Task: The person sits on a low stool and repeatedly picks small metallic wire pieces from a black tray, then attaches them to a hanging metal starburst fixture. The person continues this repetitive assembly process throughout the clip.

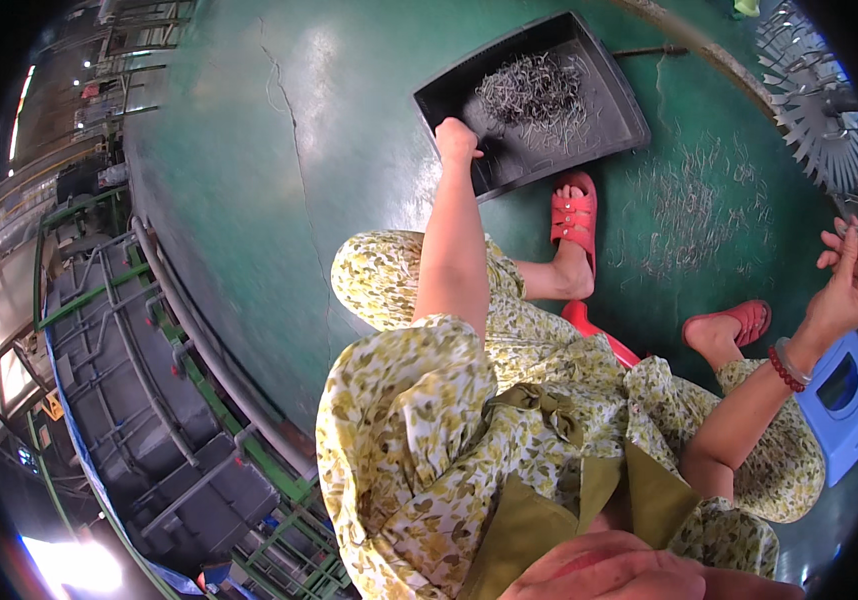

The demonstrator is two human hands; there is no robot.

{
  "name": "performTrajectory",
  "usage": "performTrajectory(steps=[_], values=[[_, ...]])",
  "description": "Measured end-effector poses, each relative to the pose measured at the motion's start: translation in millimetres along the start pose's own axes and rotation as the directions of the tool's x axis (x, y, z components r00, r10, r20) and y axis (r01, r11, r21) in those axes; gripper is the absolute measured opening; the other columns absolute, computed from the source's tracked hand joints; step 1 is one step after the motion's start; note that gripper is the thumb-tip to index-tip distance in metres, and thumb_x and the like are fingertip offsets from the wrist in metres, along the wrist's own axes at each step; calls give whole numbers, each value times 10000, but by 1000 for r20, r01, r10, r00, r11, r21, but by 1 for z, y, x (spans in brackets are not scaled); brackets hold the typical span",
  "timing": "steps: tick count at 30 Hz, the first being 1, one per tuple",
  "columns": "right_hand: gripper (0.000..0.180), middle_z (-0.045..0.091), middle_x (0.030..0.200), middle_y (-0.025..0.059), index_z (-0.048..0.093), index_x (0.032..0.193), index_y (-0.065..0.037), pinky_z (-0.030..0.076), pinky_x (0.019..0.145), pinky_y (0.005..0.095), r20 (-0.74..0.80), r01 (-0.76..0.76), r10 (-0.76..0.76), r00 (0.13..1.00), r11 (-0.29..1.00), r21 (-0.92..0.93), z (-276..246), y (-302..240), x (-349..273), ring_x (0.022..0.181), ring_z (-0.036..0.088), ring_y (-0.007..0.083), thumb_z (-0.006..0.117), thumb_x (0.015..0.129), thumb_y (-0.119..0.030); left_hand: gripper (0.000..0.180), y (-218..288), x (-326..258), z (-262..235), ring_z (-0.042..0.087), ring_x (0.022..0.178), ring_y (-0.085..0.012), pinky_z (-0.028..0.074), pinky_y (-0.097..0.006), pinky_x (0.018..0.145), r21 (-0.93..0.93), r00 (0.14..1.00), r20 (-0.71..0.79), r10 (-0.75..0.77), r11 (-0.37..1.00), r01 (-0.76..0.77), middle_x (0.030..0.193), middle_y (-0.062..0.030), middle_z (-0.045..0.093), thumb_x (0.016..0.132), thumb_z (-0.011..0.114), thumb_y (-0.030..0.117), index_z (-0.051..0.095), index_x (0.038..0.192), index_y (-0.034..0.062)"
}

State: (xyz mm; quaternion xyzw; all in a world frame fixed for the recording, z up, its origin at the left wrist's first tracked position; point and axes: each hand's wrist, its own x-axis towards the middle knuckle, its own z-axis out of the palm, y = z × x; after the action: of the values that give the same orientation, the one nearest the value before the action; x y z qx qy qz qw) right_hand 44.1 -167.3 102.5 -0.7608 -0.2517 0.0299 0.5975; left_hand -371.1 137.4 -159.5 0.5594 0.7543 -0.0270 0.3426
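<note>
A black rectangular tray [604, 125] lies tilted across the view on the floor ahead of me, with a heap of thin metal hooks or bent wires [539, 90] inside. My left hand [457, 140] is closed over its near left wall. Far to the right, my right hand [842, 285] is raised, thumb and fingers pinched together at a small dark thing too small to make out. Close beyond those fingertips stands a rack of flat silvery blades or strips [819, 130], fanned out in rows.
Loose thin metal pieces [694, 210] are scattered on the green floor [239, 150] between my red-sandalled feet. A blue plastic stool [844, 405] stands by my right forearm. Something red [599, 335] shows beneath me. Green-framed machinery with grey pipes [149, 370] runs along the left.
</note>
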Motion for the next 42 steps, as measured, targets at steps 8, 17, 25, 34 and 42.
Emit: performTrajectory(steps=[8, 17, 25, 34, 42], values=[[144, 670, 854, 124, 629, 938, 39, 438, 537, 182, -50, 0, -4, 999, 997, -73, 3, -16, 0, 683, 616, 101, 625, 840, -67, 108, 23, -6, 44, 674, 776, -279, 547, -377, 708, 285, 990, -139, -4, 958, 44, 764, -146, 672, 776, 585, 37, 649, 845, -16], [133, 639, 755, 61, 622, 911, 46, 411, 466, 176, -5, -129, 131, 991, 984, 122, 16, -13, 29, 618, 600, 76, 649, 809, -36, 276, 10, -10, 35, 637, 484, -213, 531, -317, 486, -182, 985, -123, -117, 979, 94, 561, -128, 619, 819, 550, 139, 597, 630, -58], [146, 639, 771, 54, 626, 903, 46, 410, 476, 177, 106, -186, 170, 980, 967, 173, 8, -10, 24, 619, 589, 72, 656, 809, -61, 176, 112, -147, -33, 558, 621, -149, 509, -260, 579, -908, 891, -374, 257, 96, -408, 718, -78, 559, 845, 528, 29, 574, 983, -70], [128, 629, 761, 37, 629, 912, 15, 425, 505, 183, 350, -311, 207, 913, 910, 273, -17, 1, 19, 624, 583, 82, 637, 828, -81, 229, 273, -334, 60, 558, 595, -91, 470, -213, 526, -925, 443, 160, 882, 290, -244, 768, -50, 576, 893, 540, 83, 593, 1064, -60], [123, 620, 729, 42, 629, 888, 34, 428, 491, 191, 281, -252, 171, 944, 926, 282, -19, 1, 18, 592, 569, 78, 639, 820, -69, 209, 288, -354, 68, 548, 559, -82, 466, -215, 502, -871, 397, 190, 898, 340, -353, 716, -29, 575, 880, 543, 69, 620, 1028, -57]])
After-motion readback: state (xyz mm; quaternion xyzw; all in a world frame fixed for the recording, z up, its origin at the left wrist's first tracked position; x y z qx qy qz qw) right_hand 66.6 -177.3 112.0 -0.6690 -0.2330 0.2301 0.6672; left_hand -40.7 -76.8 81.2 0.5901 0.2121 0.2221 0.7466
